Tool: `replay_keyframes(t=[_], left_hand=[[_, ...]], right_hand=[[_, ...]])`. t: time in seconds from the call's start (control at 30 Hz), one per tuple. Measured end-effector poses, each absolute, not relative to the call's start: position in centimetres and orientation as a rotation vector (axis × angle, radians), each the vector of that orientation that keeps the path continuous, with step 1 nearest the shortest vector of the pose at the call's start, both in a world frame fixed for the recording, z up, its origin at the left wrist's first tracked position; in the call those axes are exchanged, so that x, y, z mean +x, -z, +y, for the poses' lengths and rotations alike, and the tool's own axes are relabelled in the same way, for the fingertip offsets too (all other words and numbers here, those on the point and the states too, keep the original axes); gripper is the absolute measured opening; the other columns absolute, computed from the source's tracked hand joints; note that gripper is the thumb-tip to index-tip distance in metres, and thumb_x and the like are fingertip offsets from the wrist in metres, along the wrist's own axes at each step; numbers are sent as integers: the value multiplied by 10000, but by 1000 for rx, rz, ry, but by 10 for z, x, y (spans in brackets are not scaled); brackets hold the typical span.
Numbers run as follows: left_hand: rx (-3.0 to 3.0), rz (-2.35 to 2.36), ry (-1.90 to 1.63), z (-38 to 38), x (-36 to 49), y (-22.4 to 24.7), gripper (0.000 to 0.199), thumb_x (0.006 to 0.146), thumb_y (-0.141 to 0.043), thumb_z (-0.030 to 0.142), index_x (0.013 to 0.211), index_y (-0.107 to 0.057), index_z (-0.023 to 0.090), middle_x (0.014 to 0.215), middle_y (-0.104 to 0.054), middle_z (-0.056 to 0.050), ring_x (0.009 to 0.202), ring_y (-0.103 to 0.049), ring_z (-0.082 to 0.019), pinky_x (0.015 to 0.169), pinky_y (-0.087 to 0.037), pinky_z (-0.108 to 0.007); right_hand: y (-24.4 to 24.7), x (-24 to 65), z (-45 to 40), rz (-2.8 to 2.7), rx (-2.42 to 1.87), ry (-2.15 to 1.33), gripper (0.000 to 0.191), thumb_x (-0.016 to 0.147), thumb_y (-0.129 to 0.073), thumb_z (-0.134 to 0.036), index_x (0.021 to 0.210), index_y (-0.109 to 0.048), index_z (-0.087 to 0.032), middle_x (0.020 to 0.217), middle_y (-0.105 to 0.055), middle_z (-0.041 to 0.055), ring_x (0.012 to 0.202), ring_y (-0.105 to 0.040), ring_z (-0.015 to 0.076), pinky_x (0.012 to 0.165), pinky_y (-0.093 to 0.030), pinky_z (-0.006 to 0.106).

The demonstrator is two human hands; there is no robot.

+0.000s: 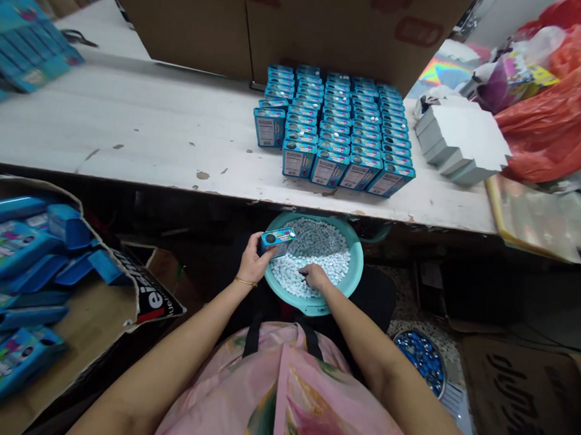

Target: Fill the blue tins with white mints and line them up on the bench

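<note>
My left hand grips a small blue rectangular tin above a round teal plastic basin. The basin sits below the table's front edge and holds a heap of small white and pale grey pellets. My right hand rests on the pellets, its fingertips down among them. Whether those fingers are closed or apart is hidden. A thin gold bracelet circles my left wrist.
Many upright blue tins stand in rows on a chipped white table. Also there are stacked white card, red plastic bags, a torn carton with blue packs, and a dish of blue beads.
</note>
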State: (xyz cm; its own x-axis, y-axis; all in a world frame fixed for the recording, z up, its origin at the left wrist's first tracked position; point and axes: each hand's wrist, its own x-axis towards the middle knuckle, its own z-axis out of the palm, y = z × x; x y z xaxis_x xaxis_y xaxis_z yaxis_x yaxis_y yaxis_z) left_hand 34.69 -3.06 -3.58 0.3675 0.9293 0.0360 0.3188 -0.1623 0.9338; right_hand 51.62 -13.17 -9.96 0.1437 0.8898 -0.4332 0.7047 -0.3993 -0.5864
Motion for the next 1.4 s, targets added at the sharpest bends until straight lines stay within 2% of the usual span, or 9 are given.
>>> replay_keyframes(t=[0.2,0.33,0.5,0.63,0.77,1.0,1.17,1.27,1.4], left_hand=[[1643,1080,-847,-23,346,32,446,693,-561,333,1087,-409,189,1008,-521,-41,943,-507,-185,865,-389,-317],[1702,1047,-850,-23,350,30,433,709,-541,320,1107,-428,193,1036,-535,-42,949,-513,-187,869,-384,-317],[1897,1054,-828,-30,357,35,370,695,-554,266,1048,-471,189,1009,-537,-46,945,-506,-194,851,-391,-327],[2042,948,-810,-38,363,41,357,695,-545,219,1045,-476,197,1026,-533,-46,972,-493,-191,865,-386,-331],[2130,895,-754,-43,368,43,352,690,-546,211,1035,-482,201,1029,-534,-45,973,-488,-194,865,-386,-337],[2148,902,-729,-44,373,48,360,683,-551,202,1037,-482,199,1032,-531,-49,971,-484,-207,860,-383,-347],[2092,955,-797,-39,364,49,373,684,-560,228,1048,-483,204,1037,-536,-51,971,-487,-207,863,-382,-348],[2008,1023,-845,-35,355,49,382,681,-570,248,1051,-485,204,1031,-538,-54,957,-502,-207,853,-390,-347],[1899,1055,-870,-32,348,48,398,693,-565,284,1070,-471,197,1017,-542,-53,949,-515,-200,851,-397,-340]], right_hand=[[84,559,-143,-1442,-2037,-1225,347,593,-425,-46,797,-682,-158,766,-661,-4,724,-574,133,663,-429,194],[33,583,-154,-1384,-1937,-1218,375,589,-420,-70,845,-681,-150,793,-651,8,702,-563,136,620,-426,201],[-38,594,-149,-1537,-1891,-1146,376,615,-440,-95,903,-672,-163,840,-651,7,783,-563,148,678,-417,205],[-72,584,-132,-1851,-2046,-944,348,671,-444,-113,918,-661,-226,882,-660,0,864,-560,159,713,-395,207],[-93,562,-117,-2094,-2369,-684,364,717,-439,-128,998,-620,-273,966,-643,44,928,-550,192,731,-394,249],[-127,534,-111,-2310,-2517,-519,299,740,-406,-105,959,-604,-153,939,-612,135,861,-565,202,716,-404,282],[-97,568,-129,-2190,-2518,-518,298,778,-372,-124,940,-610,-204,953,-595,84,873,-542,174,718,-382,261],[-39,582,-136,-1993,-2579,-565,307,790,-358,-123,942,-611,-209,971,-577,75,878,-532,161,699,-376,236],[41,555,-138,-1783,-2672,-701,338,774,-322,-52,921,-616,-132,989,-569,125,872,-533,176,690,-381,247]])
